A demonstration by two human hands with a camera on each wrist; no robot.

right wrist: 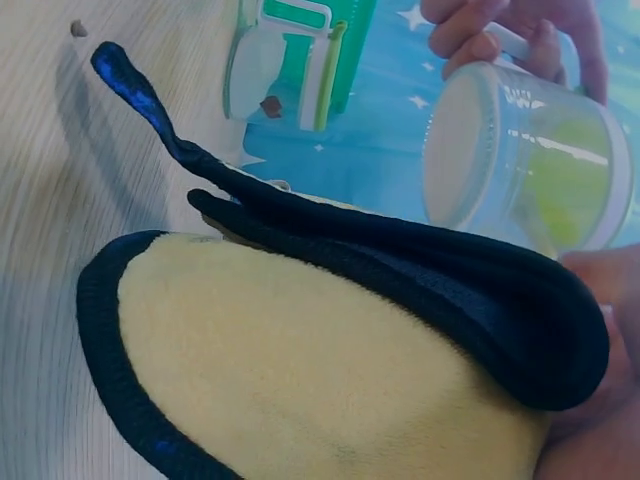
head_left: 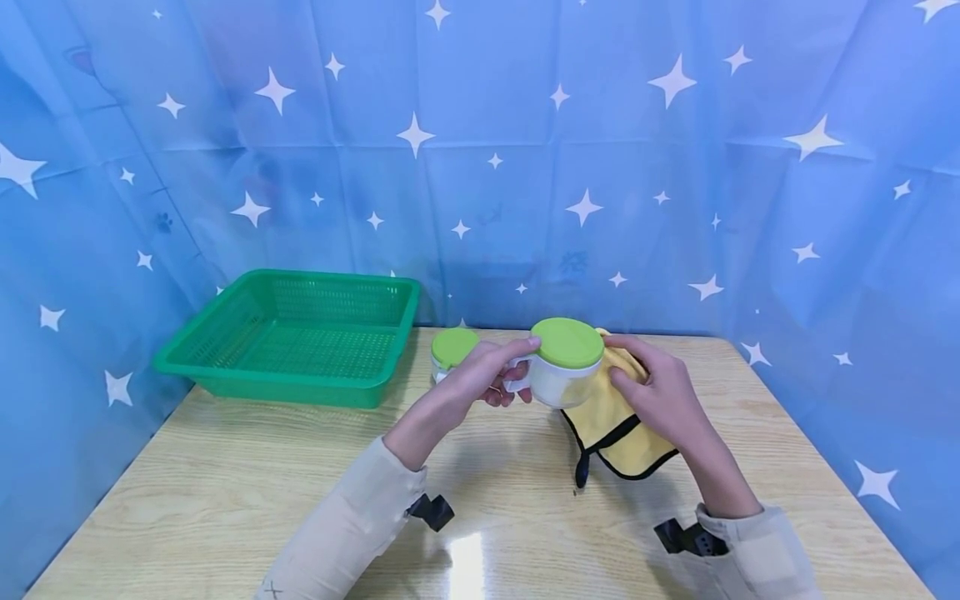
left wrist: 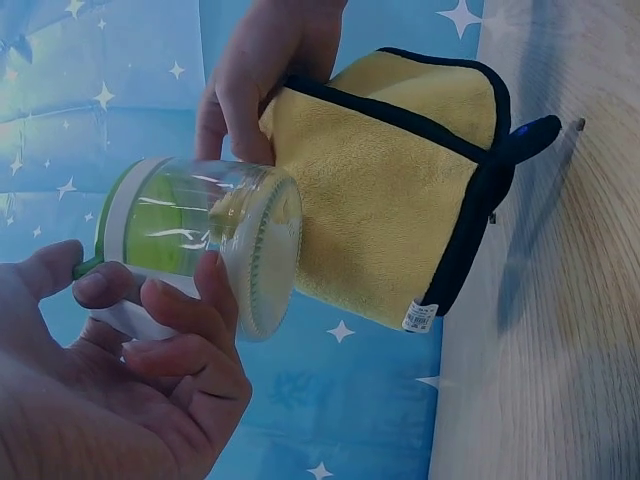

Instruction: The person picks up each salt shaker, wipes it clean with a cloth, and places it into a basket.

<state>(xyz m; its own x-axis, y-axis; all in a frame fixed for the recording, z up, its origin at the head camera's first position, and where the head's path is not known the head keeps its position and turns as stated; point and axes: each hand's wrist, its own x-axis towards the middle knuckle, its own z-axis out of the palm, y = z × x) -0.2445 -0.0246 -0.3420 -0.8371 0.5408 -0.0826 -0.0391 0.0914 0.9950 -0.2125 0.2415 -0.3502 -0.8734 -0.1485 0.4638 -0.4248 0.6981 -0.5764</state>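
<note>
My left hand (head_left: 480,373) grips the white handle of a clear glass jar (head_left: 558,387) with a green lid, raised above the table. The left wrist view shows the jar (left wrist: 268,260) tilted on its side in that frame, fingers curled at its handle. My right hand (head_left: 666,390) holds a folded yellow cloth (head_left: 622,450) with black edging and a hanging loop, right beside the jar. In the right wrist view the cloth (right wrist: 300,350) fills the foreground and hides most of the right fingers. Contents of the jar are hard to make out.
A second green-lidded jar (head_left: 454,343) stands behind my left hand, partly hidden by it. To the left on the wooden table (head_left: 247,492) is a green perforated basket (head_left: 281,387). A blue star-patterned curtain (head_left: 495,192) hangs behind the table and along its sides.
</note>
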